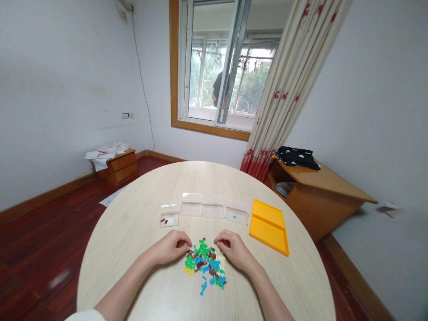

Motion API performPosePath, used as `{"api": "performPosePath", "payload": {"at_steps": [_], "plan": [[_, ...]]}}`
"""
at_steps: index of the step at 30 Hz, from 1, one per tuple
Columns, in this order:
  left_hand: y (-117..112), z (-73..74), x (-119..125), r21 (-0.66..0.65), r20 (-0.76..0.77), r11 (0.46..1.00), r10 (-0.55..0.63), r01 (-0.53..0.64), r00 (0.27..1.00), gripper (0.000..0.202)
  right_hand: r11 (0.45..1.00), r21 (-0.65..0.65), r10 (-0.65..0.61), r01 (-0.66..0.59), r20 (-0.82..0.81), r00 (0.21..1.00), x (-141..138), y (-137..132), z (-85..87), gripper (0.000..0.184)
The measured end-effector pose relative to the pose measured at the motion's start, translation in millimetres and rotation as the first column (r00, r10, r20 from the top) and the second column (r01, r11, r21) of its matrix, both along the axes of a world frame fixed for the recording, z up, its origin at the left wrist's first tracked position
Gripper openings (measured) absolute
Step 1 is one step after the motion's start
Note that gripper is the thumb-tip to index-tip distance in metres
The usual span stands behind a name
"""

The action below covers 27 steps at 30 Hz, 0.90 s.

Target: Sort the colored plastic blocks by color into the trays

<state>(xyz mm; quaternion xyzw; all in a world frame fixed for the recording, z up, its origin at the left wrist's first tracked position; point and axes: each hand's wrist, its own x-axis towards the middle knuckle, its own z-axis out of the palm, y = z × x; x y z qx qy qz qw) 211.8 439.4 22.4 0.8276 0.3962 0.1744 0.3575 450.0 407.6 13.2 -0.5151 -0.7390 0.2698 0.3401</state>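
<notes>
A loose pile of small building bricks (204, 263) in green, brown, blue, yellow and cream lies on the round table. At the pile's left edge is my left hand (172, 247), thumb and fingertips pinched together by some brown and green bricks. Across from it, my right hand (234, 248) is also closed in a pinch, at the pile's upper right. Whatever either pinch may hold is too small to make out. Beyond the hands, a small clear box (169, 216) contains a few brown bricks. A blue brick (234, 217) lies in the rightmost clear compartment.
Joined clear plastic boxes (202, 209) stand behind the pile. To their right lies a yellow divided tray (269, 227). The pale round table (117, 249) has a curved edge. A wooden desk (331, 187) and a small cabinet (122, 167) stand beyond it. Someone is outside the window.
</notes>
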Motion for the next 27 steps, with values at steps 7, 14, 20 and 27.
{"api": "performPosePath", "payload": {"at_steps": [7,14,20,27], "plan": [[0,-2.6,-1,0.013,0.005,0.998,-0.058,0.058,0.998,0.02,1.0,0.001,0.028,-0.028,-0.02,0.999,-4,-1,0.6,0.02],[-2,-3.2,1,0.059,-0.032,0.995,-0.078,0.079,0.996,0.017,0.999,0.033,0.022,-0.021,-0.031,0.999,-15,0,-3.3,0.027],[-9,1.1,9,0.191,-0.122,0.979,-0.045,0.068,0.991,0.016,0.999,0.049,0.012,-0.017,0.104,0.994,-24,1,-1.4,0.034],[-9,-4.6,12,0.23,-0.121,0.973,0.035,-0.007,0.992,0.018,0.994,0.09,0.043,-0.063,0.211,0.977,-25,2,-2.7,0.032]]}}
